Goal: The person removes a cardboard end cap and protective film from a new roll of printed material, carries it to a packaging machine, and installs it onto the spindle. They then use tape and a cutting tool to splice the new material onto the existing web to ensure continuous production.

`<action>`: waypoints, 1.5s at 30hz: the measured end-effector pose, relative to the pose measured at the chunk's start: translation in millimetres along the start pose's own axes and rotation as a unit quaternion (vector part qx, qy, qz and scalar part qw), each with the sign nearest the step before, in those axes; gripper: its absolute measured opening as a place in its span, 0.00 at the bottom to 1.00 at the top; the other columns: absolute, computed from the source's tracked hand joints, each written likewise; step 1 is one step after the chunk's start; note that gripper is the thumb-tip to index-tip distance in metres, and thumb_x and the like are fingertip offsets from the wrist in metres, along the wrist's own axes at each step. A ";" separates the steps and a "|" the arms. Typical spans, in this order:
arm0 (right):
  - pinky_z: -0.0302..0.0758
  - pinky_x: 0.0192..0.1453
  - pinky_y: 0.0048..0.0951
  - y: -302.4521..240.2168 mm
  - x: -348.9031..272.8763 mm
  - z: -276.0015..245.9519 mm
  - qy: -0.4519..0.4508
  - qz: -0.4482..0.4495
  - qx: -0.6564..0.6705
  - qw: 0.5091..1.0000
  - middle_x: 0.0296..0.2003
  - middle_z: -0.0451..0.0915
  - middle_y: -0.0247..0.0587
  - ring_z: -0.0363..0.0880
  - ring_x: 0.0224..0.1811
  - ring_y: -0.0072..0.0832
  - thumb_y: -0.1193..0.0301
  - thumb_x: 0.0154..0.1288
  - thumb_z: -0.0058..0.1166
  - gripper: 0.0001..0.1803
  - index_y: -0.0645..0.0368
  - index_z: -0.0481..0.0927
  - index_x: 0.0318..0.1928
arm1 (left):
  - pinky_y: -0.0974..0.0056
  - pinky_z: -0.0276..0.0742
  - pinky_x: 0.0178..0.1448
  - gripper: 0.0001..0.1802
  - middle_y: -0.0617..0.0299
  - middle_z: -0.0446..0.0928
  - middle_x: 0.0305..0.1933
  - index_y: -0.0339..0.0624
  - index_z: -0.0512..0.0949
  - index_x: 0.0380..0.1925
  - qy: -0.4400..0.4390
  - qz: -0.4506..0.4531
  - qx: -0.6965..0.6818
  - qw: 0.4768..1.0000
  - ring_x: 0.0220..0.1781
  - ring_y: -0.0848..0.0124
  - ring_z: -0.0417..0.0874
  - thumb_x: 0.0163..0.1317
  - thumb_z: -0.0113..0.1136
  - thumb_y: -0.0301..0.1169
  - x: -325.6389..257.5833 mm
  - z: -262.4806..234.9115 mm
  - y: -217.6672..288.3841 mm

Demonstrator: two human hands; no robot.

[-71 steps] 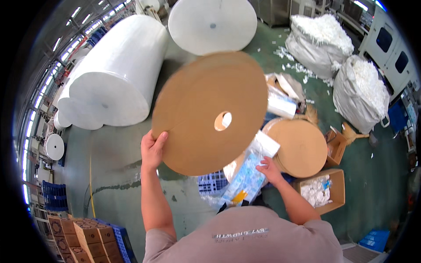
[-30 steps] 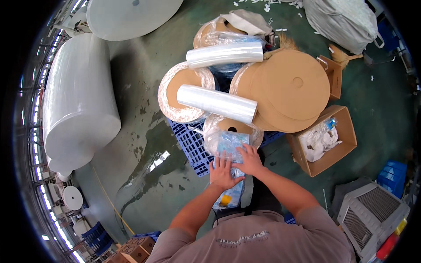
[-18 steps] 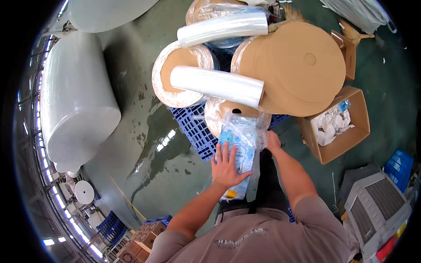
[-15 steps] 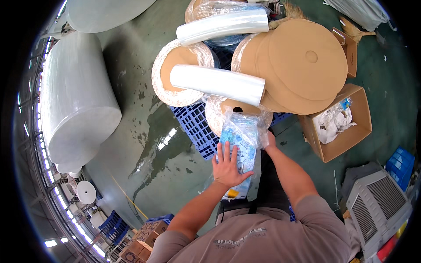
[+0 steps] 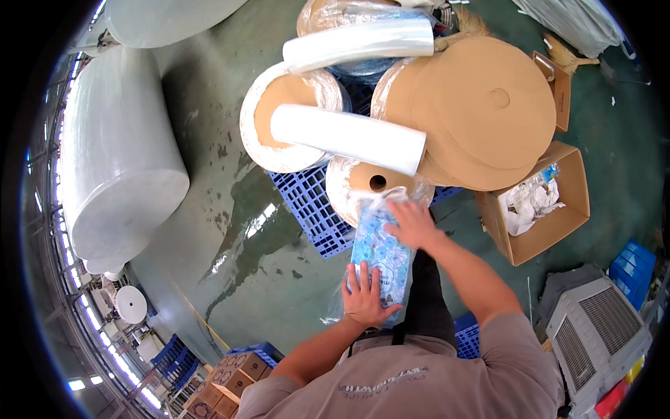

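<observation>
A blue-and-white floral package in a clear plastic bag lies upright along my front, against the near paper-ended roll. My left hand rests flat on its lower part, fingers spread. Across its upper right edge is my right hand, slightly blurred, fingers stretched out over the plastic. The bag's loose top bunches just beyond these fingers. Neither hand is closed round anything.
Wrapped rolls with brown discs stand on a blue pallet; two clear film rolls lie across them. An open carton holds crumpled white paper. A grey vented unit stands right, large white rolls left.
My right hand has come from the package's far right side onto its top face, and the loose plastic there is now gathered flatter. My left hand stays pressed on the package, slightly lower.
</observation>
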State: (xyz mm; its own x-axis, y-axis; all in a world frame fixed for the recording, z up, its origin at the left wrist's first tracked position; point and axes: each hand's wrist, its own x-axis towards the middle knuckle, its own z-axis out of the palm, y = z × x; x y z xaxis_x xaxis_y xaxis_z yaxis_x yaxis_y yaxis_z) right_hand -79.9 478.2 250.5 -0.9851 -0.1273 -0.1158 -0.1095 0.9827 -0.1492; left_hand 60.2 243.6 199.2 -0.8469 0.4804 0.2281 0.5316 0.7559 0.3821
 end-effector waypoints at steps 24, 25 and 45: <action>0.64 0.74 0.56 88.7 -16.1 112.7 0.065 0.321 0.175 0.929 0.69 0.69 0.57 0.66 0.73 0.52 0.51 0.67 0.57 0.34 0.49 0.70 0.70 | 0.38 0.64 0.59 0.62 0.31 0.64 0.73 0.34 0.74 0.64 0.128 0.036 0.010 0.991 0.74 0.26 0.61 0.49 0.56 0.81 -30.3 -124.8 15.8; 0.60 0.77 0.56 91.1 -32.1 134.9 0.094 0.299 0.145 0.939 0.73 0.64 0.57 0.62 0.77 0.52 0.49 0.65 0.60 0.39 0.49 0.66 0.73 | 0.38 0.65 0.59 0.63 0.31 0.64 0.74 0.34 0.73 0.65 0.121 0.033 0.008 0.992 0.75 0.26 0.61 0.48 0.57 0.81 -27.1 -123.3 14.0; 0.55 0.75 0.74 129.4 -163.5 204.6 -0.207 0.488 0.712 0.460 0.82 0.40 0.53 0.45 0.83 0.57 0.44 0.74 0.44 0.44 0.48 0.47 0.81 | 0.35 0.69 0.64 0.68 0.41 0.58 0.79 0.34 0.64 0.73 0.088 -0.049 -0.069 0.993 0.82 0.39 0.55 0.42 0.71 0.73 90.8 -145.4 -13.8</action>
State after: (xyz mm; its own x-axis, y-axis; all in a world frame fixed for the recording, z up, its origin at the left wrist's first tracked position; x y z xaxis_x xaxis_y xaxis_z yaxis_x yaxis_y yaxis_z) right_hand 94.1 598.7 49.3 -0.3301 -0.0226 -0.9437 0.8464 -0.4496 -0.2853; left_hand -25.6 212.1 344.8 -0.8900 0.3129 0.3317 0.4499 0.7212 0.5267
